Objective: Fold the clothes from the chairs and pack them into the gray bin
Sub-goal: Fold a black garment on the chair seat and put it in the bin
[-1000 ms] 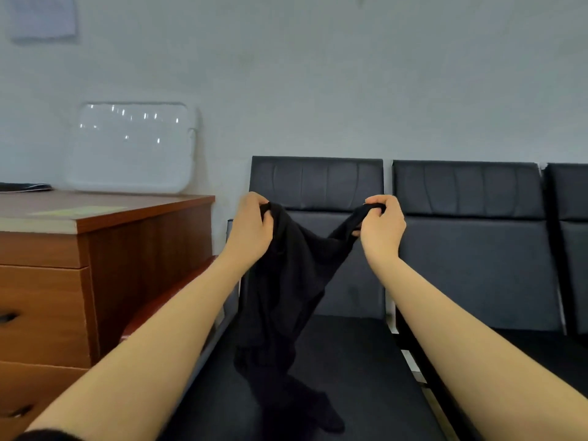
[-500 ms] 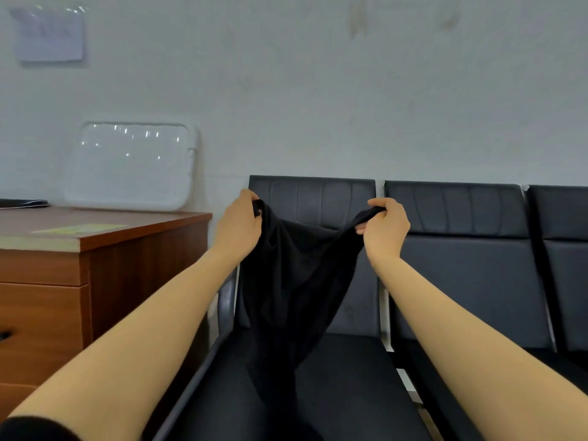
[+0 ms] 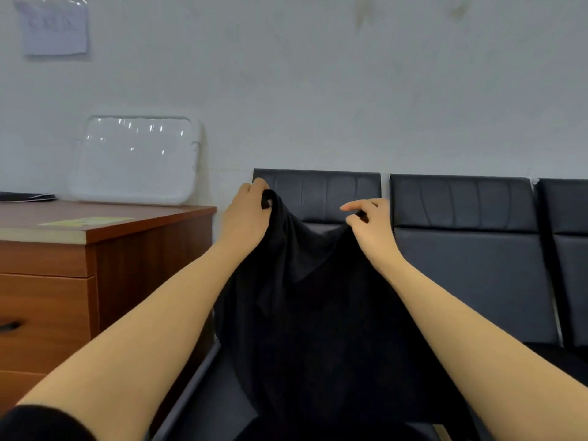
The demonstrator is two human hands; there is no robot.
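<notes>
Spread-out step: black garment (image 3: 305, 307) held up over the chair (image 3: 321, 192), left hand (image 3: 246, 214) at 11 o'clock and right hand (image 3: 370, 227) at 1 o'clock each with grip pinching its top edge; next, lay flat and fold; bin not in view.

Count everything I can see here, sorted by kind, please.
Hands: 2, left hand and right hand
Black garment: 1
Black chairs: 3
Wooden cabinet: 1
White tray: 1
Wall paper: 1
Total: 9
</notes>
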